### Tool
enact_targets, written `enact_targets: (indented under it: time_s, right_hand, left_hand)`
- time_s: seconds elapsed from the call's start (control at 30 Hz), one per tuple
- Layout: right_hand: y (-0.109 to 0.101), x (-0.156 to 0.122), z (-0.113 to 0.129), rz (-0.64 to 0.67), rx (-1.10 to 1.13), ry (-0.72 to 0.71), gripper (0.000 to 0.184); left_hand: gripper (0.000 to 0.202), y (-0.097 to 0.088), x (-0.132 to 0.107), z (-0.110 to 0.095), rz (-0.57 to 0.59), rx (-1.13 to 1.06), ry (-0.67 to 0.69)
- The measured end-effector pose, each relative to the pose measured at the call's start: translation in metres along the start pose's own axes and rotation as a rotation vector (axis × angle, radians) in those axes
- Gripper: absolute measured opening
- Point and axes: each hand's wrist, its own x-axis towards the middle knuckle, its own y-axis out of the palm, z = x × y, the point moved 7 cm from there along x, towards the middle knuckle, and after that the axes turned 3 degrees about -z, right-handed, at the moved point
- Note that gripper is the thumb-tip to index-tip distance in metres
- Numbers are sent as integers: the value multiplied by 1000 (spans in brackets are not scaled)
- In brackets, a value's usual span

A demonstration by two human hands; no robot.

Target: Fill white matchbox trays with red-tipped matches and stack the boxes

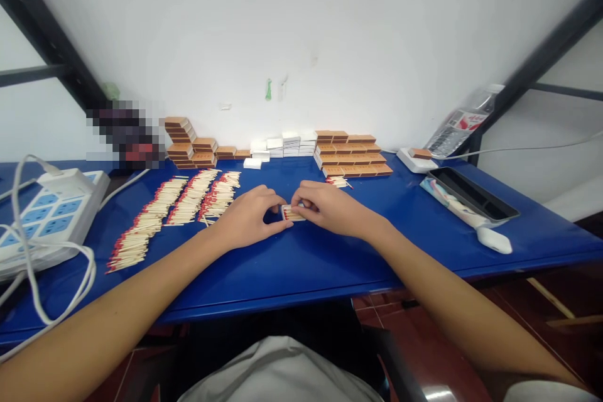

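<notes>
On the blue table [301, 257] both my hands meet over a small open matchbox tray [292, 213] filled with red-tipped matches. My left hand [247, 217] pinches its left end with curled fingers. From the right, my right hand [330, 206] closes its fingertips on the tray's other end. Rows of loose matches [179, 207] lie just left of my left hand. A few more matches [338, 182] lie beyond my right hand.
Brown matchbox sleeves are stacked at the back left [188, 144] and back right [351, 154], with white inner trays [282, 146] between them. A white power strip [42, 213] with cables lies at the left. A dark tray [471, 195], a white mouse [494, 240] and a plastic bottle [461, 122] are at the right.
</notes>
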Motion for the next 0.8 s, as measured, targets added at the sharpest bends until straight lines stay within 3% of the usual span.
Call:
enact_targets:
  time_s: [0.1, 0.2, 0.37, 0.8]
  right_hand:
    - [-24, -5, -20, -130, -32, 26, 13]
    - [-51, -16, -61, -222, -153, 161, 18]
    - [-61, -31, -115, -62, -249, 335, 18]
    - [-50, -30, -123, 4, -211, 387, 18]
  left_hand:
    - [32, -2, -2, 2, -10, -5, -11]
    - [34, -4, -3, 5, -1, -9, -35]
    - [37, -7, -5, 8, 7, -13, -51]
    - [33, -9, -5, 7, 9, -6, -39]
